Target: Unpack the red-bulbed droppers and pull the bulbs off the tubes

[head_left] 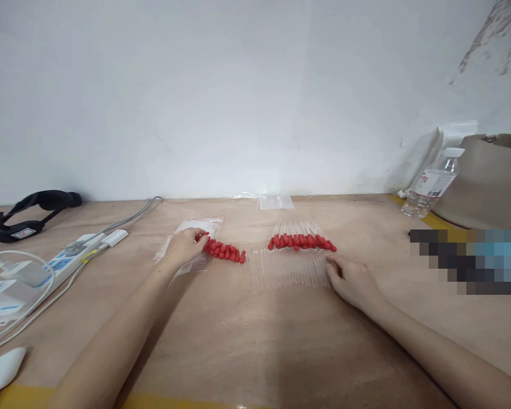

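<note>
My left hand reaches to the left end of a row of red rubber bulbs, its thumb and fingers closed on one of them. Across from it, my right hand is at the right end of a row of thin clear tubes, its fingertips pinched on the endmost tube. The tubes lie side by side on the table. Just behind them is a second group, clear tubes fitted with red bulbs. Clear plastic zip bags lie under and behind my left hand.
A power strip with plugs and white cables runs along the left, near a black strap-like device. Another small bag lies by the wall. At right stand a plastic water bottle and a beige bin; a blurred patch is below.
</note>
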### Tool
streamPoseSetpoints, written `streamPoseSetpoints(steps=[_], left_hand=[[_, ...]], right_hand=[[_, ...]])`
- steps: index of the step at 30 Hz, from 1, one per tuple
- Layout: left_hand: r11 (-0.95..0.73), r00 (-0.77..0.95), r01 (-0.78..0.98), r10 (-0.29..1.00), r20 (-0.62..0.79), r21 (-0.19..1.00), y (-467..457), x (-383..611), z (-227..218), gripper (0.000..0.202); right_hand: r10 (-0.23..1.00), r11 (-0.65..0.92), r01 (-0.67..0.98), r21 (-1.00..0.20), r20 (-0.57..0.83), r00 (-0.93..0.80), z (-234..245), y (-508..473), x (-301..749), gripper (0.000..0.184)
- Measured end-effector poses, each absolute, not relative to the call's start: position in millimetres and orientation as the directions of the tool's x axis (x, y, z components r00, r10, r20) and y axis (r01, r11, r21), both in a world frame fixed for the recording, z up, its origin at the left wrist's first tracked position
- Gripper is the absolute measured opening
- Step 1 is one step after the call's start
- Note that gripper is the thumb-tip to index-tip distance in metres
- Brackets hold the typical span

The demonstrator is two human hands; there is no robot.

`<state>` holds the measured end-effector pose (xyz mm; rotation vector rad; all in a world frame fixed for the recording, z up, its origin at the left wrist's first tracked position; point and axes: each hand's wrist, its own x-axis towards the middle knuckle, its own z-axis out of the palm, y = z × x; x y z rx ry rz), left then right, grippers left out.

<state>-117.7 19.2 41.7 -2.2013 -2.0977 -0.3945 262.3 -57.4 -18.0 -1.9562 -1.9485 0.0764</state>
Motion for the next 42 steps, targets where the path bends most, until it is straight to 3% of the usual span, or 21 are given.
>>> streamPoseSetpoints(steps=[9,15,20,24,29,33,37,42], left_hand=[[-0.107,0.054,0.984,0.944,0.327,0.146,26,-122,30,0.037],[-0.107,-0.006,0.937,0.947,0.32,0.333,32,-131,27,0.054],[-0.065,-0.139,0.911,0.88,0.454,0.407,27,-129,41,0.051],[-0.252,0.031,0.905,0.843,0.537,0.344,17,-92,50,0.035],[-0.403,0.328,0.892,0.889,0.32,0.206,17,-23,44,0.017],[-0.495,0.451,0.847,0.861,0.235,0.192,25,16,35,0.029],[-0.536,0.47,0.805,0.837,0.28,0.254,30,34,27,0.029],[-0.435,0.322,0.835,0.883,0.341,0.336,31,40,18,0.015]], right_hand=[[0.963,0.058,0.953,-0.296,0.269,0.025,-20,-58,261,0.03],[0.966,0.048,0.955,-0.293,0.258,0.031,-19,-59,261,0.031],[0.969,0.033,0.953,-0.301,0.245,0.044,-19,-57,263,0.033],[0.966,0.047,0.95,-0.308,0.257,0.036,-19,-56,265,0.035],[0.96,0.051,0.947,-0.316,0.276,0.04,-19,-57,267,0.037],[0.959,0.047,0.947,-0.317,0.281,0.046,-18,-57,268,0.036],[0.961,0.054,0.948,-0.315,0.275,0.037,-17,-58,267,0.037],[0.957,0.072,0.938,-0.338,0.287,0.03,-18,-57,268,0.036]])
